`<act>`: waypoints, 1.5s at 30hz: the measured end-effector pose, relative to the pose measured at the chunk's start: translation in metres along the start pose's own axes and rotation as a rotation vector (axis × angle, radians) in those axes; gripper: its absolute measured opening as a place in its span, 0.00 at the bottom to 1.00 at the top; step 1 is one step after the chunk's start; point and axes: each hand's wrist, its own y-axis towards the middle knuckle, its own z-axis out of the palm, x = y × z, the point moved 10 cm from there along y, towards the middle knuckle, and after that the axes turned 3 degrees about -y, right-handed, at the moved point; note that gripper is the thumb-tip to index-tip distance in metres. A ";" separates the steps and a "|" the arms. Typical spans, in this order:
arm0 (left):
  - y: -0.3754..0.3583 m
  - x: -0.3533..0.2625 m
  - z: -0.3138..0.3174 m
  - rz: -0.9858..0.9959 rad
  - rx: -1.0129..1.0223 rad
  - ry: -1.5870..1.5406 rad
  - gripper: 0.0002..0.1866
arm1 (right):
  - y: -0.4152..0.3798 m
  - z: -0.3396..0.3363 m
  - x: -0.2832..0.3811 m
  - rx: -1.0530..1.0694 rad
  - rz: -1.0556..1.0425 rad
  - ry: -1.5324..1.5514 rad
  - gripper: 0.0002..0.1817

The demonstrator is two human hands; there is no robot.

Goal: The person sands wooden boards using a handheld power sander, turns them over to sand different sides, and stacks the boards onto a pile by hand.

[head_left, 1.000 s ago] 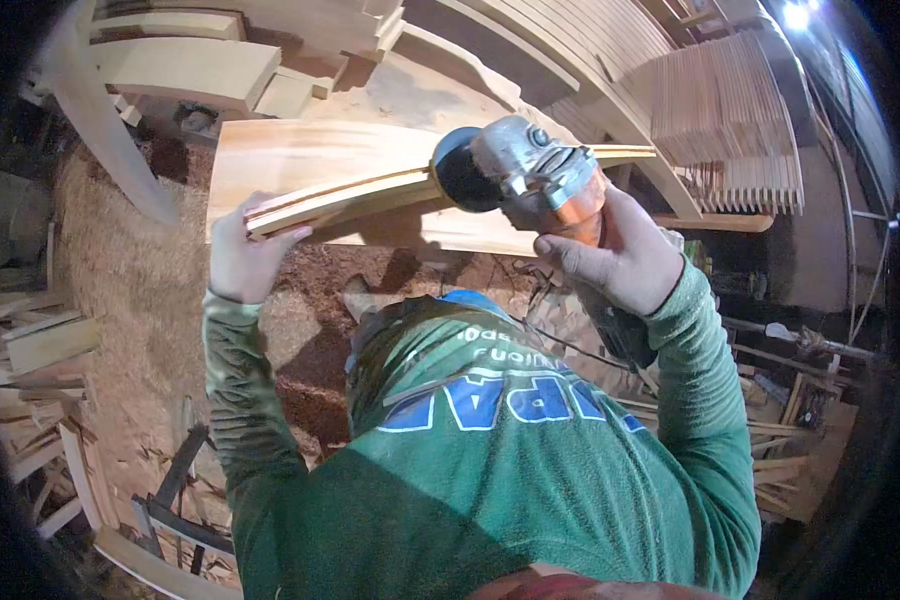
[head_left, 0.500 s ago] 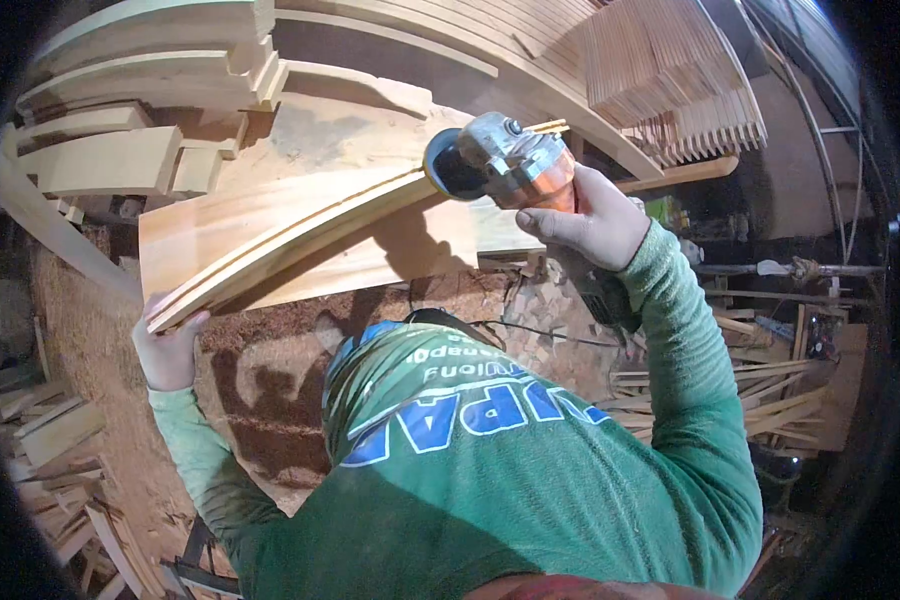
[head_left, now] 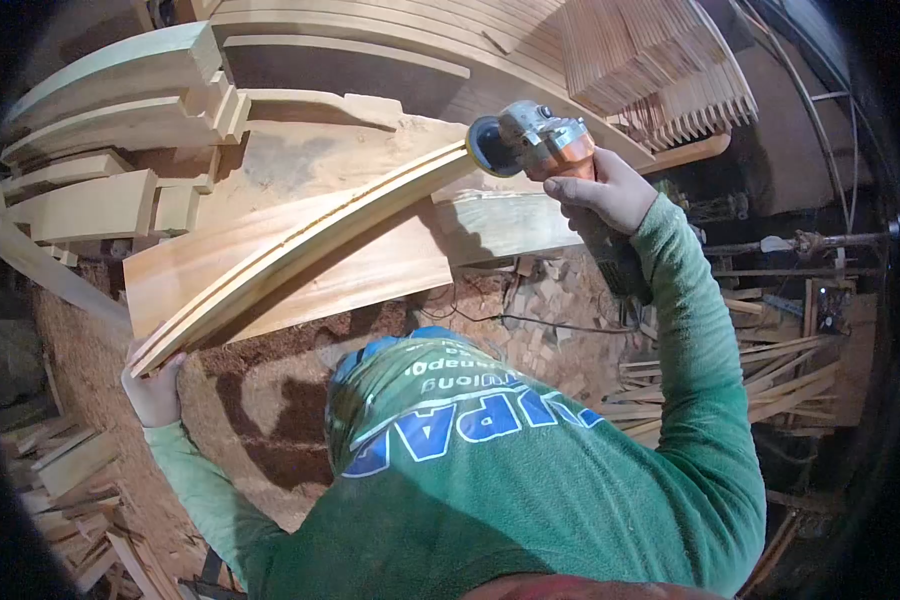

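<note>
My right hand (head_left: 615, 195) is wrapped round an orange and grey angle grinder (head_left: 560, 148). The grinder's round disc touches or sits right at the far right end of a long curved wooden piece (head_left: 320, 235). At the near left end of that piece, my left hand (head_left: 157, 385) grips it, thumb on the near side. Under the curved piece lies a flat wide board (head_left: 370, 275). A paler board (head_left: 510, 225) extends to the right, below the disc.
Cut curved wooden blocks (head_left: 120, 130) are stacked at the upper left. Slatted wooden parts (head_left: 640, 50) stand at the upper right. A dark cord (head_left: 560, 325) crosses above offcuts on the floor. Thin wood strips (head_left: 760, 385) lie at the right.
The grinder has moved a little to the right, from on the curved piece to its far end. My left hand and the piece's near end are slightly lower and further left.
</note>
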 end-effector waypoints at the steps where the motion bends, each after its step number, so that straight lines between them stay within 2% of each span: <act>1: -0.001 0.000 -0.001 0.016 -0.015 0.005 0.24 | 0.000 -0.005 -0.005 -0.002 0.014 0.013 0.24; 6: 0.001 0.020 -0.013 0.048 -0.063 -0.046 0.23 | 0.007 -0.032 -0.027 -0.068 0.022 0.042 0.23; 9: 0.001 0.014 -0.012 0.042 -0.043 0.071 0.21 | 0.008 -0.051 -0.040 -0.125 0.074 0.021 0.23; 12: 0.004 0.018 -0.014 0.029 -0.082 0.045 0.21 | -0.001 -0.074 -0.070 -0.208 0.166 0.146 0.17; 13: 0.005 0.010 -0.012 0.035 -0.048 0.089 0.20 | -0.008 -0.078 -0.086 -0.234 0.192 0.175 0.15; 15: 0.004 -0.009 -0.012 0.028 -0.014 0.185 0.19 | -0.020 -0.078 -0.117 -0.288 0.066 0.374 0.13; 17: 0.002 -0.016 -0.026 0.008 -0.052 0.242 0.20 | -0.045 -0.063 -0.126 -0.342 -0.006 0.429 0.12; 19: 0.000 -0.058 -0.029 0.084 -0.067 0.445 0.20 | -0.055 -0.050 -0.174 -0.410 0.046 0.491 0.18; 21: 0.002 -0.110 -0.003 0.228 0.007 0.527 0.19 | -0.058 -0.030 -0.219 -0.360 0.082 0.437 0.18; 23: 0.007 -0.145 0.025 0.259 0.085 0.817 0.17 | -0.066 -0.004 -0.244 -0.324 0.124 0.388 0.17; 25: 0.015 -0.162 0.063 0.294 0.133 0.911 0.18 | -0.074 0.024 -0.265 -0.250 0.230 0.414 0.17; 26: 0.017 -0.170 0.086 0.327 0.153 0.917 0.20 | -0.082 0.031 -0.243 -0.344 0.174 0.418 0.16; 28: 0.024 -0.180 0.140 0.399 0.189 0.934 0.23 | -0.077 0.043 -0.277 -0.278 0.185 0.432 0.17; 31: 0.032 -0.193 0.227 0.479 0.242 0.966 0.25 | -0.085 0.056 -0.270 -0.247 0.187 0.522 0.20; 34: 0.044 -0.204 0.279 0.471 0.254 1.007 0.31 | -0.091 0.055 -0.280 -0.287 0.162 0.523 0.19; 38: 0.072 -0.186 0.280 0.286 0.445 1.090 0.41 | -0.112 0.044 -0.298 -0.385 0.125 0.524 0.19; 41: 0.075 -0.160 0.295 0.276 0.576 1.005 0.43 | -0.123 0.043 -0.314 -0.412 0.170 0.548 0.19; 42: 0.068 -0.158 0.303 0.174 0.647 0.984 0.43 | -0.126 0.043 -0.319 -0.413 0.195 0.557 0.19; 45: 0.076 -0.113 0.329 0.184 0.643 0.925 0.44 | -0.133 0.036 -0.319 -0.439 0.170 0.505 0.19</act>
